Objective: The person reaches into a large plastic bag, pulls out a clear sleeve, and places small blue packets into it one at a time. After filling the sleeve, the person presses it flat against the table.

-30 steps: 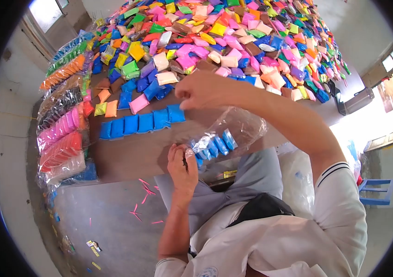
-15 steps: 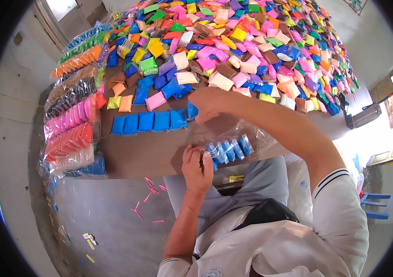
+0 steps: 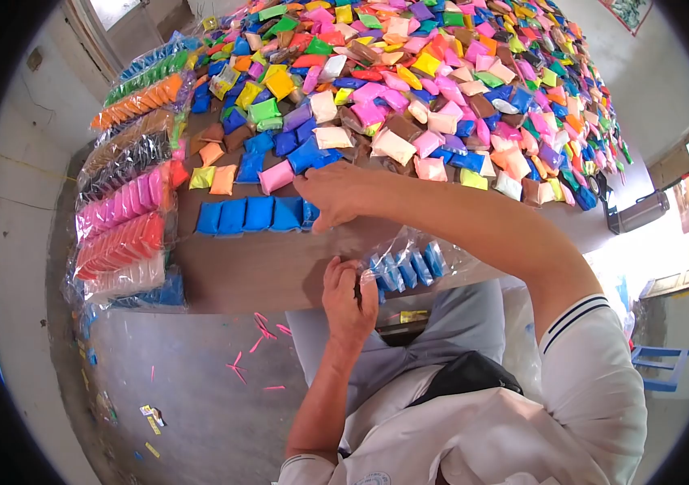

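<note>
My right hand (image 3: 336, 194) closes over the end blue packet (image 3: 310, 214) (left hand (image 3: 346, 291) pinching the bag (image 3: 409, 263) open), so next I lift it in.

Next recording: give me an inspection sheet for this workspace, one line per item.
Surface: brown table, bare only near its front edge.
Job's things: row of blue packets flat on the table; clear bag holding more blue packets.
Clutter: heap of mixed-colour packets across the far table; bagged colour stacks along one side; pink scraps on the floor.
Grippers: right hand resting on the end of the blue row; left hand pinching the bag's end.
Cables: nothing seen.
Surroundings: concrete floor, blue stool, windows.
</note>
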Demonstrator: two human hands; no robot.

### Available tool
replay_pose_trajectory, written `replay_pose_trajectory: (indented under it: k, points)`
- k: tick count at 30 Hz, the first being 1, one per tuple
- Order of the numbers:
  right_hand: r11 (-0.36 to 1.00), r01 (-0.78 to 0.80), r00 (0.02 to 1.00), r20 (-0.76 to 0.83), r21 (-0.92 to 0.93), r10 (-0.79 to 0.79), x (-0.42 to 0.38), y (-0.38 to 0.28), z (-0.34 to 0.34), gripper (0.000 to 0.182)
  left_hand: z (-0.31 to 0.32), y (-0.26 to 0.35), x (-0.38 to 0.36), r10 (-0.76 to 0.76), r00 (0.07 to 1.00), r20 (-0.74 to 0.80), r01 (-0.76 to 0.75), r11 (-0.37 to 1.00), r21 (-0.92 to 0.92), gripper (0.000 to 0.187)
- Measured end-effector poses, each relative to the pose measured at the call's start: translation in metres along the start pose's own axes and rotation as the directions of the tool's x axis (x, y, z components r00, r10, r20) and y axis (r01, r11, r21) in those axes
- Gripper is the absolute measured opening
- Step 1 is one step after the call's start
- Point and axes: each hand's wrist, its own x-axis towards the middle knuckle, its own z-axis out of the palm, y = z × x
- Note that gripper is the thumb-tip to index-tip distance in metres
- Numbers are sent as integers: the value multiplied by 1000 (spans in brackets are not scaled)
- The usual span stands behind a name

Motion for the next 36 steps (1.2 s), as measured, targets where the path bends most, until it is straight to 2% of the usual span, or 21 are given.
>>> replay_pose_trajectory:
  k: [3, 6, 9, 12, 15, 18, 21, 22, 25, 27, 30, 33, 36]
  points:
    - [999, 17, 998, 68, -34, -15, -2, -7, -1, 63, 0, 3, 1, 7, 1000, -2, -7, 1000, 0, 11]
    - [987, 132, 981, -133, -92, -143, 2, 8, 28, 62, 0, 3, 1, 0, 1000, -3, 0, 1000, 6, 10]
    - [990, 58, 998, 20, -125, -56, 2, 14, 22, 57, 0, 8, 2, -14, 1000, -12, 14, 1000, 13, 12]
    - [998, -51, 999, -1, 37, 51, -21, 20, -12, 50, 0, 8, 1, 2, 1000, -21, -2, 1000, 15, 14]
    - [944, 42, 969, -242, 328, 41, -72, 37, -44, 52, 0, 10, 3, -10, 1000, 17, 10, 1000, -27, 17]
    - [685, -160, 977, 14, 710, 214, -142, 39, -69, 55, 1, 6, -1, -1, 1000, 20, 1, 1000, 11, 20]
    - [570, -188, 974, 78, 800, 212, -198, 48, -50, 57, 3, 3, -3, -33, 999, 36, 33, 999, 16, 21]
    - [560, -235, 963, 113, 795, 243, -211, 48, -41, 56, 2, -1, -4, -31, 997, 64, 30, 999, 30, 23]
    - [547, -361, 925, 216, 755, 313, -228, 49, -14, 56, 6, 4, -4, -32, 999, 8, 32, 998, 49, 23]
    - [567, -442, 894, 289, 695, 342, -226, 49, -4, 57, 3, 6, -1, -41, 997, 65, 39, 999, 37, 23]
    - [577, -522, 852, 424, 629, 308, -212, 45, 0, 60, 2, 6, -1, -47, 995, 89, 43, 998, 43, 23]
    - [620, -516, 833, 515, 591, 202, -199, 48, 10, 64, 2, 1, -3, -28, 996, 83, 24, 998, 50, 24]
    - [663, -550, 818, 489, 508, 304, -197, 48, 21, 63, 2, -3, -4, -6, 998, 68, 2, 998, 58, 23]
